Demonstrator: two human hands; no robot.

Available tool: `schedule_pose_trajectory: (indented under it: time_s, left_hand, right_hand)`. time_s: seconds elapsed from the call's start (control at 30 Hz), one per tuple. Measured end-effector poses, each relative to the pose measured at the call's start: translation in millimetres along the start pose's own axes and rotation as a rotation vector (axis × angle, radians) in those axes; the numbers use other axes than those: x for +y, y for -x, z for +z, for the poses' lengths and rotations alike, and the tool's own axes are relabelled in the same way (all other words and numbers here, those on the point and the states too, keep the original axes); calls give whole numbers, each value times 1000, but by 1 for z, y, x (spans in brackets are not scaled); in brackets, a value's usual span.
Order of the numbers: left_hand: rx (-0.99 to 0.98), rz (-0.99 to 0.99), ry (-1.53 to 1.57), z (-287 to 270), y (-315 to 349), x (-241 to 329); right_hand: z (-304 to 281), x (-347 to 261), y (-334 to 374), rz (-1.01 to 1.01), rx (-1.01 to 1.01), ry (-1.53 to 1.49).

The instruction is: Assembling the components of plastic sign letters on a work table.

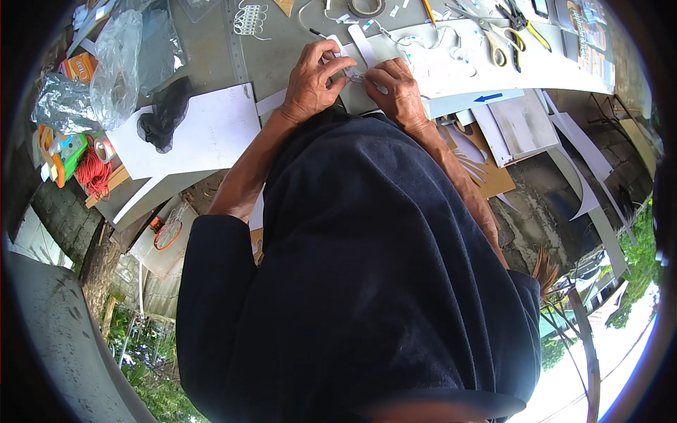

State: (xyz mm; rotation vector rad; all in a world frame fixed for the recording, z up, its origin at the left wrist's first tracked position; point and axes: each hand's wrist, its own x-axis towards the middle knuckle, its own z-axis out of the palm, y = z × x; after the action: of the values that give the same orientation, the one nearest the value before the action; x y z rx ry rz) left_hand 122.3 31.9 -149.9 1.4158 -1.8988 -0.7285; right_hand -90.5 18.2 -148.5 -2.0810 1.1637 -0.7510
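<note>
My left hand [314,79] and my right hand [396,92] meet at the near edge of the grey worktable, fingertips almost touching. Both hands are closed, thumb and fingers pinched on a small, pale, thin piece [357,77] between them. It is too small to make out, though it looks like wire. Just beyond the fingers lies a narrow white strip [363,46]; a second white strip [337,44] shows beside my left fingers. A thin white wire with small light modules [384,32] winds off to the right of my hands.
Scissors [496,51] and yellow-black pliers [525,25] lie on a white panel [564,67] at right. A tape roll [367,7] and pencil [429,11] are at the back. Left are a metal ruler [238,53], black cloth [166,116], clear plastic [116,67] and red cord [94,173].
</note>
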Motion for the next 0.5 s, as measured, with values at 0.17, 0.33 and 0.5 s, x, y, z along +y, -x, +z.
schedule_pose_trajectory:
  time_s: [0.17, 0.33, 0.5]
  left_hand:
    - [-50, 75, -78, -7, -9, 8]
    - [-81, 106, -87, -8, -13, 7]
    - [-152, 122, -126, -11, -19, 8]
  right_hand:
    - [1, 3, 1, -5, 6, 3]
    - [1, 4, 1, -22, -1, 20]
    - [1, 5, 1, -24, -4, 23]
